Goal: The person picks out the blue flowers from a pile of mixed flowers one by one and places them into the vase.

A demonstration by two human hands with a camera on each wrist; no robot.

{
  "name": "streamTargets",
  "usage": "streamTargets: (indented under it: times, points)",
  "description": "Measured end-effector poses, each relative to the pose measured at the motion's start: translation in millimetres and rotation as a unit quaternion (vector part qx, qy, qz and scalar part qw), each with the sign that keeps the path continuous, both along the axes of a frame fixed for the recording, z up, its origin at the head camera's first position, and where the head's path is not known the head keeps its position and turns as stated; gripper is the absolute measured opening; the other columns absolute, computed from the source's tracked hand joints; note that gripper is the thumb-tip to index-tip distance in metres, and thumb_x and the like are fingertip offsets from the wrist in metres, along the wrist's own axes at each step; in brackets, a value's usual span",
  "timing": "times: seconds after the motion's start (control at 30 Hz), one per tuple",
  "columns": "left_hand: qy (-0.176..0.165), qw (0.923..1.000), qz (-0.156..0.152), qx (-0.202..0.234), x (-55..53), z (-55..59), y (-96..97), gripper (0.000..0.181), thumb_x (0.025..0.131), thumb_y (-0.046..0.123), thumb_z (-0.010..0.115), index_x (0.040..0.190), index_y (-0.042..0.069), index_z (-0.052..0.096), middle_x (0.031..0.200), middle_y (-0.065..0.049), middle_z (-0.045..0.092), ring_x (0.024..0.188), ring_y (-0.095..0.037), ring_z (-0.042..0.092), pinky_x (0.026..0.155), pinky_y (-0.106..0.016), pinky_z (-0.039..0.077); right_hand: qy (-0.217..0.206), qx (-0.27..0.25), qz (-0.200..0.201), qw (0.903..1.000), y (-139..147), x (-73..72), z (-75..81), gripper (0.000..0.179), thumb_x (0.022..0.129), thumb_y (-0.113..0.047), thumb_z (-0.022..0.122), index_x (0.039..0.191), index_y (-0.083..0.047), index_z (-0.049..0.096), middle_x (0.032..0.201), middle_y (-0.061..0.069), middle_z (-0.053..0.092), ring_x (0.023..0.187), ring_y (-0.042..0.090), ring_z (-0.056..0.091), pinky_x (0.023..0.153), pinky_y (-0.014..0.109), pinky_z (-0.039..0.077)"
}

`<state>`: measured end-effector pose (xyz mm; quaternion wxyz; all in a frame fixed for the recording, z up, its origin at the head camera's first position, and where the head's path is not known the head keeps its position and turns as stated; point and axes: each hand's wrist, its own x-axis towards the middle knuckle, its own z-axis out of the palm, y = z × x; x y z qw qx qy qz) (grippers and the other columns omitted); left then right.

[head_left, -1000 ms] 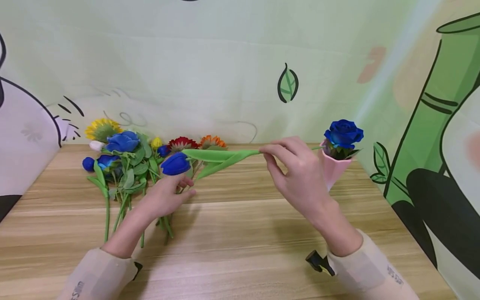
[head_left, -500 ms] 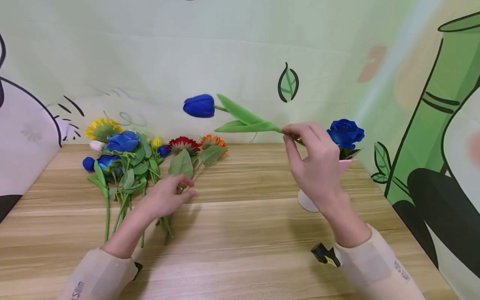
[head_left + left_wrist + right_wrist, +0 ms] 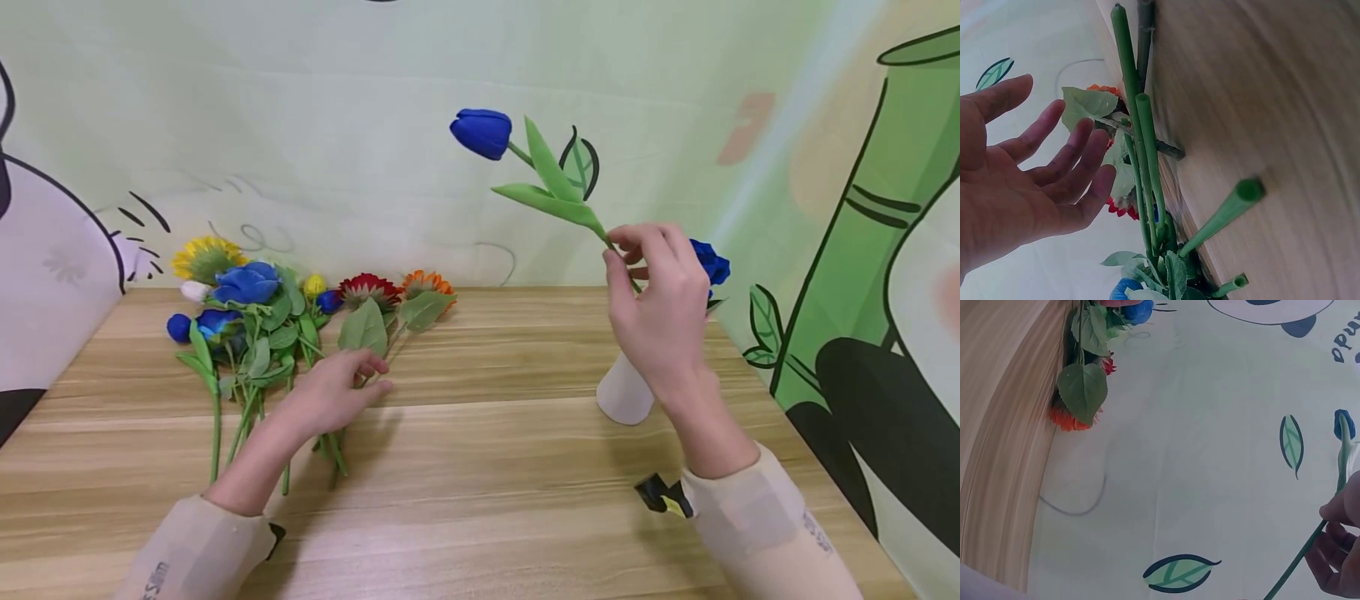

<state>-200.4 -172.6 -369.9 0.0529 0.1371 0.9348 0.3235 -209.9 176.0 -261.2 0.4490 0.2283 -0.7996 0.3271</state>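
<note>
Pinching the stem of a blue tulip (image 3: 482,135) between thumb and fingers, the right hand (image 3: 666,308) holds it well above the wood-grain surface (image 3: 480,517). The tulip slants, bloom up and to the left, with two long green leaves spreading from the stem between bloom and hand; in the right wrist view, the lower stem runs on past the fingers. Behind that hand show the white base of a vase (image 3: 625,396) and part of a dark blue rose (image 3: 712,262); the hand hides how the two meet. With its fingers spread and loosely bent, the left hand (image 3: 337,392) is just beside some green stems (image 3: 1152,156). These belong to flowers lying on the left part of the surface, among them a yellow flower (image 3: 206,254), a red flower (image 3: 369,288) and an orange flower (image 3: 426,283). A pale green backdrop (image 3: 337,150) hangs beyond.
</note>
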Motion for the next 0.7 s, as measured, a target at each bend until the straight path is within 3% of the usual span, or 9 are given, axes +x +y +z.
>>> streamTargets:
  times: [0.13,0.43,0.53,0.7]
  points:
    - [-0.003,0.9999,-0.005,0.009,-0.4,-0.7,-0.4,0.037,0.103,0.029,0.064,0.126,0.0,0.065,0.124,-0.026,0.065,0.111,-0.041,0.062,0.093,-0.057,0.05,-0.021,-0.015,-0.008,0.9996,2.7,-2.3,-0.2,0.012,0.096,0.005,0.067,0.108,0.007,0.071,0.101,0.019,0.064,0.086,0.026,0.065,0.071,0.038,0.055]
    - [-0.01,0.9998,-0.008,0.016,0.6,-1.1,-2.1,0.038,0.103,0.03,0.064,0.126,0.0,0.064,0.123,-0.024,0.066,0.111,-0.04,0.063,0.093,-0.056,0.051,-0.036,0.011,-0.028,0.9989,7.7,-6.8,-0.4,0.013,0.097,0.006,0.065,0.108,0.009,0.068,0.098,0.02,0.064,0.086,0.028,0.064,0.073,0.041,0.057]
    - [-0.009,0.9998,-0.007,0.014,0.9,-1.6,-2.5,0.037,0.103,0.031,0.064,0.126,0.001,0.065,0.122,-0.023,0.066,0.11,-0.039,0.063,0.092,-0.056,0.051,-0.029,0.013,-0.034,0.9989,8.6,-7.5,1.4,0.012,0.097,0.005,0.064,0.108,0.01,0.067,0.096,0.02,0.065,0.084,0.029,0.064,0.071,0.038,0.054]
    - [-0.011,0.9998,-0.006,0.015,0.8,-2.8,-3.9,0.037,0.103,0.031,0.064,0.125,0.001,0.065,0.122,-0.023,0.066,0.111,-0.039,0.063,0.092,-0.056,0.051,-0.015,-0.003,-0.035,0.9993,10.4,-7.8,5.7,0.013,0.097,0.005,0.064,0.108,0.01,0.068,0.094,0.02,0.065,0.08,0.029,0.064,0.066,0.023,0.045]
